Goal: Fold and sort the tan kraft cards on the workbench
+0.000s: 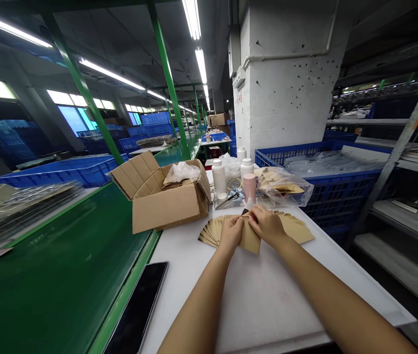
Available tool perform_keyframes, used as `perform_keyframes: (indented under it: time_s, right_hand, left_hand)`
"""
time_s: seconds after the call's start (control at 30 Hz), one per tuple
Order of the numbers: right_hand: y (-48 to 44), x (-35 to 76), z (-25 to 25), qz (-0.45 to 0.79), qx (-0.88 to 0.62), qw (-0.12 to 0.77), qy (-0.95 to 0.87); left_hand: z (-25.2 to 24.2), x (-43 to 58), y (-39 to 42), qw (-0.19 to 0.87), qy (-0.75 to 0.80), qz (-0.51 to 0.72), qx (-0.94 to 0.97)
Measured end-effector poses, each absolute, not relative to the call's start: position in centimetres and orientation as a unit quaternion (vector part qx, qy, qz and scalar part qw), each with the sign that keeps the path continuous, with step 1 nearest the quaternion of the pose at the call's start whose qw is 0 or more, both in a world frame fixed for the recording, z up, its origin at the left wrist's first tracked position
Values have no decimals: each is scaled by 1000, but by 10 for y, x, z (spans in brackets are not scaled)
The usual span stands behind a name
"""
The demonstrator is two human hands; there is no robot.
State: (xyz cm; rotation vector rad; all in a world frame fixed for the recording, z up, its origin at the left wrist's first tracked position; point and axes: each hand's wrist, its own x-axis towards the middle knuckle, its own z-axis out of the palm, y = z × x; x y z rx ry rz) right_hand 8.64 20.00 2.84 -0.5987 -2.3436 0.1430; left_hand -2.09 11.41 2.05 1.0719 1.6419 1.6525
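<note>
Between my two hands is a tan paper envelope point(250, 239), its lower part hanging toward me over the white table. My left hand point(231, 231) pinches its left edge. At the upper right edge, my right hand point(265, 222) has its fingers closed on the same envelope, near a dark strip at the top. A fan of tan envelopes point(211, 230) with dark edges lies to the left of my hands. Another spread of envelopes point(297, 227) lies to the right, partly behind my right hand. Just beyond my fingers stands a small white-tipped bottle point(249, 201).
An open cardboard box point(166, 211) stands at the table's left, beside the green conveyor point(65, 265). White bottles point(218, 178), a pink bottle point(249, 186), tweezers point(226, 201) and a plastic bag point(304, 189) line the back. A phone point(138, 307) lies front left; a blue crate point(341, 189) stands right.
</note>
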Motion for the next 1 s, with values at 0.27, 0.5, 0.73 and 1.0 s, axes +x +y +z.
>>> perform_keyframes:
  time_s: [0.27,0.5,0.73,1.0]
  right_hand:
    - [220,91,30,143,-315,393,-852]
    - [243,101,15,157,-293,170,-928]
    - [244,95,5,146,-224,115,-957]
    - [238,96,7,127,-215,107,-963]
  left_hand:
    - [16,-35,113,183,695,602,348]
    - [26,-39,107,54,800,486,348]
    - [10,-38,114,113,793,450,395]
    - [12,-37,111,94,811,399,418]
